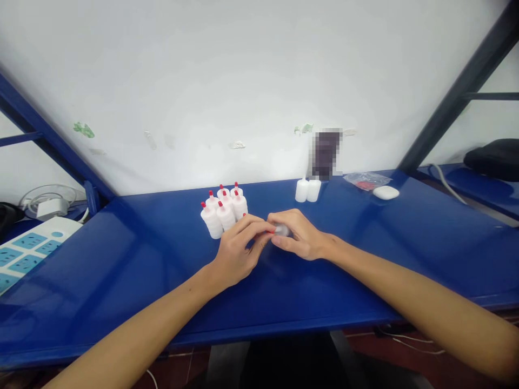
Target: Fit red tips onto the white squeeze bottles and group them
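Observation:
Over the middle of the desk my two hands meet at one small white squeeze bottle (283,230). My right hand (302,233) is closed round the bottle, which lies tilted on its side and looks blurred. The fingers of my left hand (243,246) pinch the small red cap (271,232) at the bottle's tip. Whether the cap is fully seated on the nozzle I cannot tell. Just beyond my left hand stands a group of several white bottles with red caps (226,217), upright and close together; one is partly hidden behind my fingers.
Two more white bottles (301,190) stand near the wall, with a pixelated dark object (326,154) behind them. Right of these lie a clear plastic bag (365,181) with red pieces and a white rounded case (386,193). A power strip (36,248) sits at the left edge of the blue desk (133,259).

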### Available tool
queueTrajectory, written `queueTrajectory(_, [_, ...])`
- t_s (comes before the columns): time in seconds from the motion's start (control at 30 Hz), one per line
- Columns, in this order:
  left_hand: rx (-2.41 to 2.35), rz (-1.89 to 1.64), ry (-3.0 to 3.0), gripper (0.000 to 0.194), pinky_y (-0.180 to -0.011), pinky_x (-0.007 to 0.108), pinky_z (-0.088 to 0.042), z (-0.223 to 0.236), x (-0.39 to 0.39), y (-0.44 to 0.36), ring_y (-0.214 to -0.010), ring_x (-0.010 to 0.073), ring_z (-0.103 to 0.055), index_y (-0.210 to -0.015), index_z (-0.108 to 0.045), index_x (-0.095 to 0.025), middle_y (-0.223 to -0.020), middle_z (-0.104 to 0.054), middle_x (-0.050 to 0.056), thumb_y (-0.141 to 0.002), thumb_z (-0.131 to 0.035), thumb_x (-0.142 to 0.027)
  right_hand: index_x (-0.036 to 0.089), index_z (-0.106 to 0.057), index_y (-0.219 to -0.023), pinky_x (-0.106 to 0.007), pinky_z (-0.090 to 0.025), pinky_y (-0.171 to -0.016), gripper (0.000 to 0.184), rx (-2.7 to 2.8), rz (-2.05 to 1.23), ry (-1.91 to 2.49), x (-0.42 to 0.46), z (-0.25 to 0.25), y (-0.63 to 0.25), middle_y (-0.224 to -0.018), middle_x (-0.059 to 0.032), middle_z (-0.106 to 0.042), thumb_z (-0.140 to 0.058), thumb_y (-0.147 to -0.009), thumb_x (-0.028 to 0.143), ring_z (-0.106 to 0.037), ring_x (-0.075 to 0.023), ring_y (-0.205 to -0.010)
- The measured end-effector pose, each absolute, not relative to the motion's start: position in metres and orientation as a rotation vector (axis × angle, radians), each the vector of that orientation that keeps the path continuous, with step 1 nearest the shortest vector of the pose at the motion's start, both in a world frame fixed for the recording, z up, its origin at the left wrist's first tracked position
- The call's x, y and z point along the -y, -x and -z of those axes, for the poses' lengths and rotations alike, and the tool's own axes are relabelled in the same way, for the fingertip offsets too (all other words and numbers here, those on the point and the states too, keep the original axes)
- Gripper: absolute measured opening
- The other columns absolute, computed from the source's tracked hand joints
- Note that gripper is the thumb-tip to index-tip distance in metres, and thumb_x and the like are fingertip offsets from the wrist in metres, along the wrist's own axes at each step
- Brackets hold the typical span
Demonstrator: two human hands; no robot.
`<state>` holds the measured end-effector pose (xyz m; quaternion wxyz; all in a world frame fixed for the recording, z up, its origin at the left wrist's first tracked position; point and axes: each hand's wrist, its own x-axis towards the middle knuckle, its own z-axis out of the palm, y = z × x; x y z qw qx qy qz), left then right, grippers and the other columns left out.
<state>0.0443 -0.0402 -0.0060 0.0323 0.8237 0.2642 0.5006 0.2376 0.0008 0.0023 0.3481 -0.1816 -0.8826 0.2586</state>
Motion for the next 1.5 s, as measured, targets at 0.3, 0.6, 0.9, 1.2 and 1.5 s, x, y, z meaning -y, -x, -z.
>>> queueTrajectory(0.3, [-0.804, -1.46, -2.549, 0.015, -0.071, 0.025, -0.053, 0.005, 0.038, -0.044, -0.081, 0.0119, -0.062, -0.102, -0.063, -0.018, -0.093, -0.066, 0.004, -0.094, -0.055, -0.01, 0.018, -0.046, -0.07, -0.024, -0.028, -0.055, 0.037, 2.219, -0.739, 0.514, 0.002, -0.002, -0.232, -0.063, 0.005, -0.04, -0.048, -0.094, 0.047, -0.036, -0.0096, -0.057])
queueTrajectory(0.6, [-0.782, -1.421, -2.575, 0.016, -0.071, 0.026, -0.054, 0.012, 0.039, -0.046, -0.083, 0.0135, -0.063, -0.105, -0.063, -0.02, -0.095, -0.067, 0.005, -0.095, -0.052, -0.012, 0.02, -0.04, -0.061, -0.025, -0.025, -0.051, 0.031, 2.263, -0.588, 0.555, 0.004, 0.001, -0.23, -0.054, 0.0061, -0.035, -0.049, -0.088, 0.034, -0.031, -0.0086, -0.05])
queueTrajectory(0.9, [-1.179, -1.717, -2.626, 0.01, -0.072, 0.028, -0.049, -0.024, 0.03, -0.019, -0.079, 0.0142, -0.061, -0.102, -0.065, -0.019, -0.094, -0.068, 0.004, -0.093, -0.059, -0.017, 0.02, -0.053, -0.11, -0.026, -0.036, -0.062, 0.029, 2.092, -0.6, 0.679, -0.003, 0.001, -0.235, -0.068, 0.0042, -0.052, -0.042, -0.098, 0.043, -0.046, -0.0118, -0.057])
queueTrajectory(1.2, [-1.415, -1.381, -3.057, 0.018, -0.078, 0.038, -0.041, -0.03, 0.017, 0.007, -0.086, 0.0217, -0.054, -0.108, -0.068, -0.022, -0.094, -0.07, 0.005, -0.095, -0.056, -0.022, 0.019, -0.056, -0.098, -0.025, -0.034, -0.059, 0.021, 2.081, -0.55, 0.775, -0.01, 0.004, -0.236, -0.064, 0.005, -0.052, -0.044, -0.098, 0.036, -0.044, -0.0112, -0.055])
queueTrajectory(1.5, [-1.459, -1.318, -3.199, 0.018, -0.069, 0.035, -0.032, -0.027, 0.016, 0.003, -0.076, 0.0184, -0.056, -0.11, -0.067, -0.022, -0.09, -0.071, 0.004, -0.093, -0.06, -0.02, 0.021, -0.048, -0.101, -0.027, -0.035, -0.065, 0.011, 2.127, -0.727, 0.681, -0.006, 0.001, -0.233, -0.071, 0.0044, -0.049, -0.04, -0.094, 0.022, -0.045, -0.0126, -0.062])
